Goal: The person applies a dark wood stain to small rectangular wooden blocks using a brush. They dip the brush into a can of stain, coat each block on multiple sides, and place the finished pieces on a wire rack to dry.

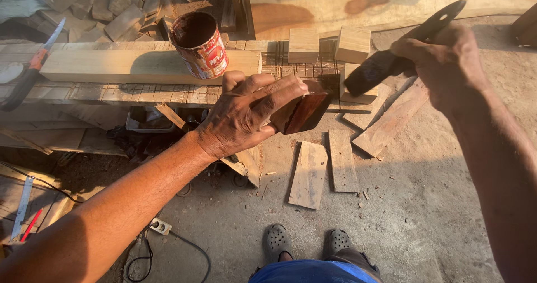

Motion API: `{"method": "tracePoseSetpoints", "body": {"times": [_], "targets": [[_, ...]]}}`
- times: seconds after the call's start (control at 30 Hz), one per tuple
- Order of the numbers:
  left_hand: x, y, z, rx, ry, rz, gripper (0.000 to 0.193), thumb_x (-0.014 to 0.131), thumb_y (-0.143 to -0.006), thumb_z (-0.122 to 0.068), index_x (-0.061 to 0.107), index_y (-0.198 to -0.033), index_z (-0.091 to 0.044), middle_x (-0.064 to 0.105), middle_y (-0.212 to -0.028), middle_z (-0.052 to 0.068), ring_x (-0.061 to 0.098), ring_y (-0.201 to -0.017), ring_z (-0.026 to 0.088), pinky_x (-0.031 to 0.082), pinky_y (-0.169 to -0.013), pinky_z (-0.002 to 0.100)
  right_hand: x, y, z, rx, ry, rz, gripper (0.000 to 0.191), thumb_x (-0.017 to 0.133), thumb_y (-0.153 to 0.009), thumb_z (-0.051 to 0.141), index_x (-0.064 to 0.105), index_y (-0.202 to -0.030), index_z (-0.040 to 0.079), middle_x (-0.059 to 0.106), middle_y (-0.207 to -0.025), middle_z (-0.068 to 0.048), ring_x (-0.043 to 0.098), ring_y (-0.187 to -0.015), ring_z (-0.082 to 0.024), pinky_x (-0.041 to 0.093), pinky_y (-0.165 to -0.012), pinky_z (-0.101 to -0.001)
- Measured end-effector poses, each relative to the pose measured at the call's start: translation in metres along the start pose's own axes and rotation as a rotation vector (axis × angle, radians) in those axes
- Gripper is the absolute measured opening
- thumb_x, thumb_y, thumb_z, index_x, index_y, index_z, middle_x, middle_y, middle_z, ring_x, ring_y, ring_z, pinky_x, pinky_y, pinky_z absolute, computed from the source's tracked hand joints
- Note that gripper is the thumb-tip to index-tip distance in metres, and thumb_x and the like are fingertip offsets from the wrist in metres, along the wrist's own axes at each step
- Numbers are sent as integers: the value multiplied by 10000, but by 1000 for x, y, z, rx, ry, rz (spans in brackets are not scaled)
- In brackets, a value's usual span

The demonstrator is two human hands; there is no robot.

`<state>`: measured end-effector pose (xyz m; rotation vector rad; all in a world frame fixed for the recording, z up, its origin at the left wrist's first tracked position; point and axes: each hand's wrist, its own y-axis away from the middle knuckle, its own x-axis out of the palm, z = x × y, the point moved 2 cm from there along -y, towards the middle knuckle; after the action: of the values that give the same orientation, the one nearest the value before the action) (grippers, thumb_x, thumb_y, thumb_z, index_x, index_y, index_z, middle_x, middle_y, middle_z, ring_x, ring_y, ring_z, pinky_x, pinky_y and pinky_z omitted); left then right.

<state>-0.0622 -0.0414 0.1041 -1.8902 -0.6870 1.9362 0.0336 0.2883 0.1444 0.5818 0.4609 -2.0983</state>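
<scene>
Dark reddish-brown stain already coats the small square wooden block, which the left hand pinches by its edges, thumb over the top and fingers curled under, just in front of the slatted wooden counter. It looks light and rigid, but I'd judge the wet faces slick, so the bare edges seem the safest hold. Right of the block, the right hand is closed around the black handle of a flat paintbrush, its bristles nearly touching the block. Behind the block stands an open red tin of dark stain, with two unstained pale wooden cubes beside it. The block's underside is hidden by the fingers, and how full the tin is cannot be made out.
</scene>
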Motion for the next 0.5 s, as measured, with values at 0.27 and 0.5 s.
{"method": "tracePoseSetpoints", "body": {"times": [0.27,0.5], "targets": [[-2,1,5,-50,11,-19,1145,975,-674,-267,306,-1603,-278,477,-1604,-68,450,-1384,177,263,-1082,449,-22,3,-17,-421,-387,465,74,720,-1013,100,746,-969,47,732,-948,-92,660,-906,-152,565,-869,-324],[0,-2,7,-12,-24,-28,1129,974,-708,-264,302,-1614,-278,471,-1616,-75,446,-1401,172,262,-1073,440,-22,9,-5,-512,-711,713,139,742,-1017,119,762,-1147,73,755,-1109,-109,703,-1064,-206,570,-1074,-409]]}}
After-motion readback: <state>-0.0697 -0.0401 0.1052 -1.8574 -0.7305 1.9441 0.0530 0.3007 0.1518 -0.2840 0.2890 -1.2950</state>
